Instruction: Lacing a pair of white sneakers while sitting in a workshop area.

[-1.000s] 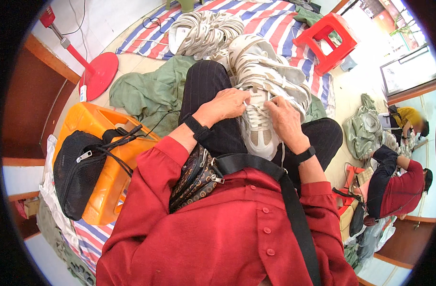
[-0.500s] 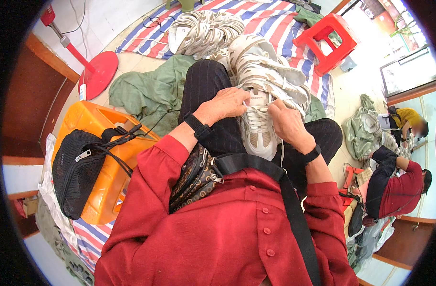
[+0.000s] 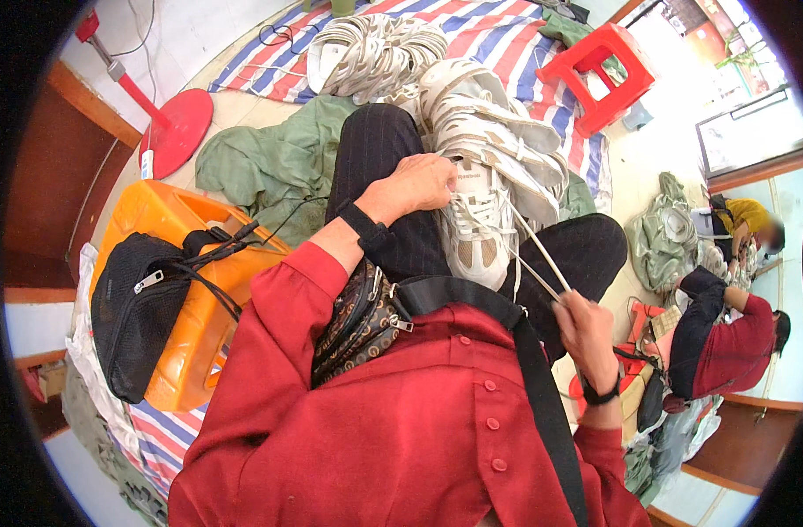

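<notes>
A white and beige sneaker (image 3: pixel 476 233) lies between my thighs, its toe toward me and laces across its front. My left hand (image 3: pixel 426 183) is closed at the shoe's upper left edge by the tongue; what its fingers pinch is hidden. Out to the right, my right hand (image 3: pixel 584 325) is closed on a white shoelace (image 3: pixel 542 250), which runs taut from the upper eyelets. Behind this sneaker, a row of similar sneakers (image 3: pixel 498 119) is stacked close together, leaning on one another.
Another bundle of pale shoes (image 3: pixel 379 57) lies farther back on the striped sheet (image 3: pixel 481 35). At left stands an orange stool (image 3: pixel 177 356) with a black mesh bag (image 3: pixel 138 307). A red stool (image 3: pixel 599 75) is at the far right. Two people (image 3: pixel 727 342) sit at right.
My right hand has moved from the shoe's side outward to the right and toward me, drawing the shoelace out taut. My left hand stays by the tongue.
</notes>
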The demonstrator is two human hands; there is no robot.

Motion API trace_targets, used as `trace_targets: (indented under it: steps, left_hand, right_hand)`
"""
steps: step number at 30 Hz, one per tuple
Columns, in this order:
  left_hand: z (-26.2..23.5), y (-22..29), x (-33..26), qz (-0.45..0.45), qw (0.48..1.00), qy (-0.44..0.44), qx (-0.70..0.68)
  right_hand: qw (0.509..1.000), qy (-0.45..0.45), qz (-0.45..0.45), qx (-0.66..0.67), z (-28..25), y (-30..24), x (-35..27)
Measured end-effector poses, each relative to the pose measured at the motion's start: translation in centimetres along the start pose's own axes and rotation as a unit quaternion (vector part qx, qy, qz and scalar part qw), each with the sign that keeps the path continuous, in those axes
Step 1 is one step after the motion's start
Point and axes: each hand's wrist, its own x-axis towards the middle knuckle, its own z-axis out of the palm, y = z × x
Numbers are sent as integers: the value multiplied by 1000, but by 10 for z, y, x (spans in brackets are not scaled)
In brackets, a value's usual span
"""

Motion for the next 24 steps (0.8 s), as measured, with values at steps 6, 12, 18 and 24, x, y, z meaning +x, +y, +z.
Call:
trace_targets:
  steps: [6,12,18,24]
  left_hand:
    - [2,9,0,22,1000,3,7]
    - [1,6,-3,5,1000,19,6]
    - [1,6,-2,30,999,23,9]
    - [3,-1,-1,24,999,22,9]
  right_hand:
    - [995,46,33,88,-7,-30,-50]
    - [983,77,-154,69,-27,-37,-14]
    - [961,71,-225,144,-23,-49,-6]
    - [939,50,-22,339,-46,-56,-48]
